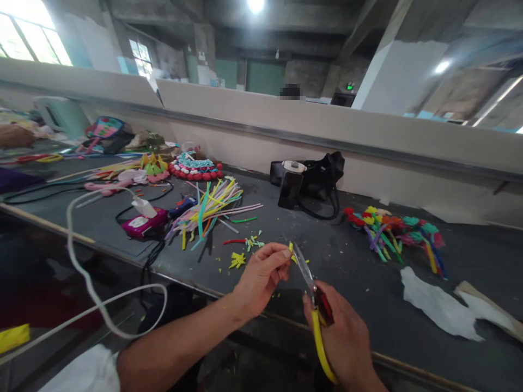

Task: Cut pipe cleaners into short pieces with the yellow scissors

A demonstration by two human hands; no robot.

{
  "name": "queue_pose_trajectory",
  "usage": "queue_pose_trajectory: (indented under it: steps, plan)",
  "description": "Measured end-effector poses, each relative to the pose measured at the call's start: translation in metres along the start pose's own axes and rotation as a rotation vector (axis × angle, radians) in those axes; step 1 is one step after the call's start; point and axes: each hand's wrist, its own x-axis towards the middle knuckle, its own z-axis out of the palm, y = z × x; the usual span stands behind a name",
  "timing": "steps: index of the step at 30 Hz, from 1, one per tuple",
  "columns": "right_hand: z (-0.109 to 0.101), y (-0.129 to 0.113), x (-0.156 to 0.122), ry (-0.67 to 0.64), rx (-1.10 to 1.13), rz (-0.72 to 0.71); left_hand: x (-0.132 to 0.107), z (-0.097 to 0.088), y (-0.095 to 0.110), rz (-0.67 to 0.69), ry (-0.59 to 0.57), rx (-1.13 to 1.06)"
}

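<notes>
1. The left hand (259, 280) is reaching in from the lower left, its forearm slanting up across the near edge of the counter (368, 267). Its fingers (281, 256) are pinching a small yellow piece (291, 247) at their tips, above the counter, with the others curling below.
2. The right hand (345, 326) is coming in from the lower right and gripping the scissors (319, 340), fingers wrapping the yellow-and-red handles. The blades are pointing up and leftward, tips beside the yellow piece; contact and blade gap: cannot tell.
3. Near the left hand, a yellow flower-like cluster (237, 260) is lying on the counter; pale green clippings (254, 239) and a red strip (234, 241) are lying just beyond it.
4. Farther left, a heap of coloured strips (214, 204) is spreading beside a purple device (145, 222). A white cable (81, 272) is looping over the counter's near edge, left of the left forearm.
5. Beyond the hands, a dark phone (289, 190) is leaning in front of a black bag (324, 177), by the partition (245, 141).
6. To the right, a bunch of coloured flowers (394, 231) is lying flat; a white sheet (437, 305) is resting nearer the edge.
7. The left forearm and right hand are covering parts of the counter's near edge.
</notes>
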Motion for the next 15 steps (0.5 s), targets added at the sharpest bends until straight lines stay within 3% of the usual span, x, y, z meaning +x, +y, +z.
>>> queue_pose_trajectory:
  steps: [15]
  plan:
    - [0.013, 0.014, -0.007, 0.071, -0.127, -0.114, -0.003, 0.006, -0.009, 0.046, 0.055, 0.005]
